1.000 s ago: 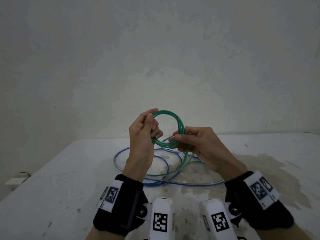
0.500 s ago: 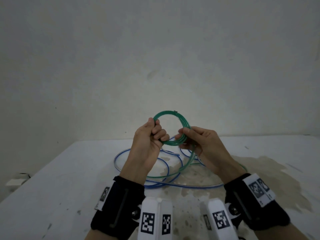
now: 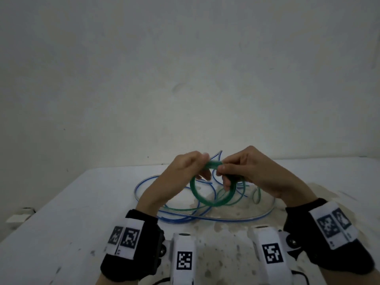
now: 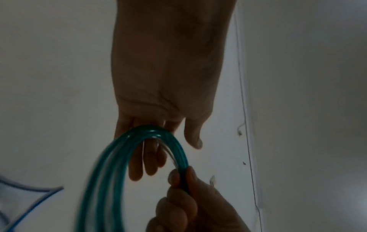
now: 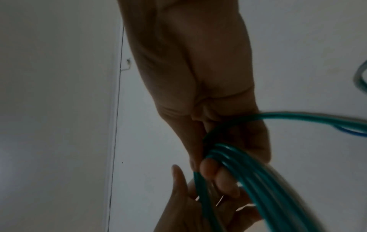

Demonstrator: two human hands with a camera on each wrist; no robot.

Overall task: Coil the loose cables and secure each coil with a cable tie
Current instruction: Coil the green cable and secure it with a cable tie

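Holding a green cable coil (image 3: 211, 199) up off the worktop (image 3: 61, 212), a person works w/ both hands raised mid-frame near the worktop's far edge. Left hand (image 3: 183, 169) takes the top of the coil, fingers curled over the bundled strands; right hand (image 3: 253, 171) pinches the same bundle just beside it, thumb & forefinger clamped on the turns, per the right wrist view. The coil hangs below the hands as a loop of several turns, w/ a loose green tail trailing down to the worktop. A blue cable (image 3: 205, 218) lies uncoiled in wide loops on the worktop under & around the hands, reaching toward the near edge; one strand arcs up behind the fingers. Brown stain (image 3: 298, 202) marks the worktop's right side. Black wrist straps (image 3: 144, 229) w/ printed marker tags sit on both forearms. Plain pale wall (image 3: 185, 79) behind.
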